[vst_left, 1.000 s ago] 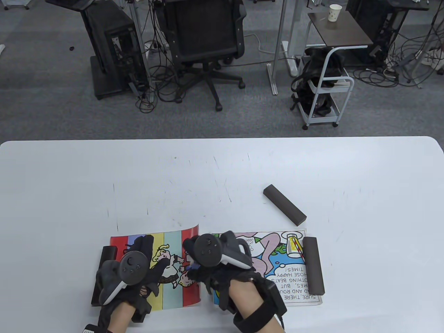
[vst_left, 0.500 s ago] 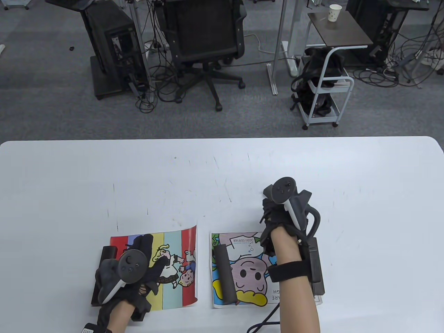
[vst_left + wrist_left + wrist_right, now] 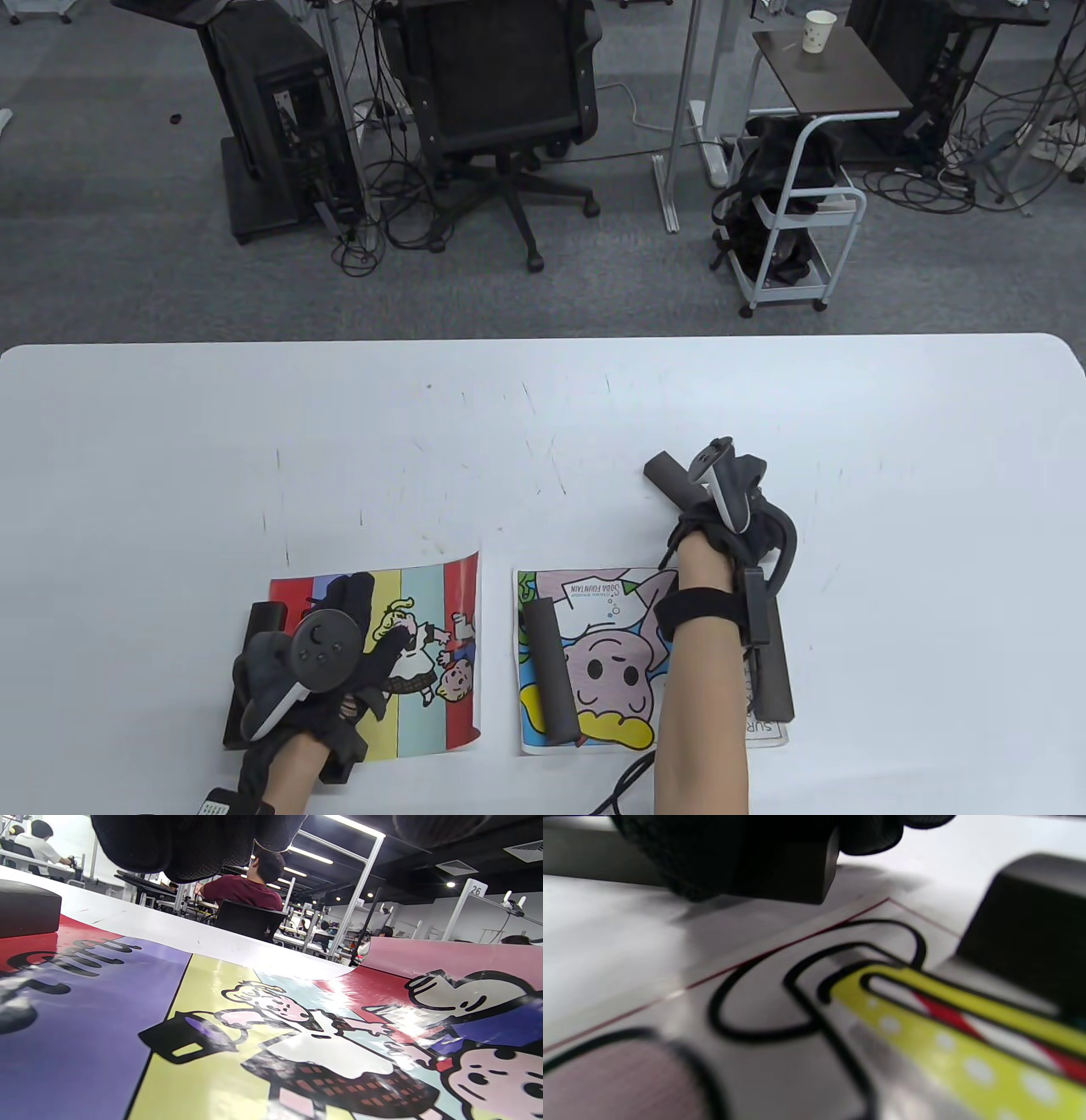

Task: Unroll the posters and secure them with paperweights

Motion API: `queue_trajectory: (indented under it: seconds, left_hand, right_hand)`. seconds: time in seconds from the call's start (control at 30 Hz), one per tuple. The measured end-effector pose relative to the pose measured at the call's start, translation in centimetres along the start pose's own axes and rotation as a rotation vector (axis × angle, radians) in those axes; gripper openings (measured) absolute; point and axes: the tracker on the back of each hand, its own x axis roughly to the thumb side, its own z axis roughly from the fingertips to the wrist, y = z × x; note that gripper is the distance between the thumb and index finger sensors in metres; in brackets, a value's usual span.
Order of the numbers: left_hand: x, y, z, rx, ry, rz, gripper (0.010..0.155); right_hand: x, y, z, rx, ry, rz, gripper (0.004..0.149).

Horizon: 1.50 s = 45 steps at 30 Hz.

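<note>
Left hand (image 3: 327,671) lies flat on the striped poster (image 3: 424,654), fingers spread, its left edge under a dark paperweight (image 3: 246,671). Beside it the second poster (image 3: 594,662) carries two paperweights, one left (image 3: 550,671), one right (image 3: 770,654). Farther up the desk (image 3: 543,407), the right hand (image 3: 721,509) closes its grip around a loose paperweight (image 3: 666,474).

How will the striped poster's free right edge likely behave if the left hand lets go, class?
It would probably spring back. The striped poster already lifts at its right edge while the left hand presses it. The sheet looks thin, glossy and floppy, so likely light and easy to slide. Only its left edge has a bar, which may anchor that side.
</note>
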Motion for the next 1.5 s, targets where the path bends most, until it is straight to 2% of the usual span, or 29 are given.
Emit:
queue_trajectory:
  seconds: [0.03, 0.1, 0.2, 0.33, 0.5, 0.7, 0.83, 0.97, 1.07, 1.2, 1.37, 1.5]
  left_hand:
    - [0.0, 0.0, 0.0, 0.000, 0.002, -0.001, 0.078]
    - [0.0, 0.0, 0.0, -0.002, 0.006, -0.003, 0.078]
    - [-0.1, 0.0, 0.0, -0.001, 0.010, -0.007, 0.078]
    - [-0.1, 0.1, 0.0, 0.003, 0.009, -0.018, 0.078]
    - [0.0, 0.1, -0.1, 0.004, 0.005, -0.047, 0.078]
    - [0.5, 0.4, 0.2, 0.029, -0.017, -0.065, 0.079]
    - [1.4, 1.2, 0.5, 0.079, -0.051, -0.093, 0.079]
    - [3.4, 2.9, 1.3, 0.170, -0.117, -0.173, 0.079]
    - [5.3, 4.3, 2.2, 0.220, -0.158, -0.250, 0.080]
    - [8.5, 5.9, 3.9, 0.279, -0.231, -0.378, 0.081]
    - [11.1, 5.5, 5.0, 0.335, -0.301, -0.498, 0.082]
    - [11.7, 4.3, 4.9, 0.298, -0.324, -0.563, 0.083]
  right_hand:
    - [0.1, 0.0, 0.0, -0.002, 0.000, 0.034, 0.070]
    - [0.3, -0.2, 0.1, -0.072, -0.034, 0.053, 0.069]
    - [0.2, -0.4, 0.3, -0.092, -0.057, 0.056, 0.068]
    - [-0.6, -1.1, 1.7, -0.088, -0.082, 0.033, 0.068]
    - [-1.7, -3.0, 3.7, -0.148, -0.127, -0.008, 0.069]
    - [-2.1, -7.0, 8.1, -0.256, -0.258, -0.059, 0.069]
    - [-2.0, -9.5, 12.4, -0.339, -0.387, -0.078, 0.069]
    - [-1.6, -10.7, 17.2, -0.416, -0.541, -0.098, 0.069]
    - [-1.2, -10.5, 20.2, -0.456, -0.645, -0.076, 0.069]
    - [-0.2, -8.8, 24.5, -0.477, -0.805, -0.047, 0.069]
    - [0.9, -5.9, 28.2, -0.486, -0.952, 0.036, 0.069]
    - [1.3, -3.7, 30.3, -0.494, -1.041, 0.096, 0.069]
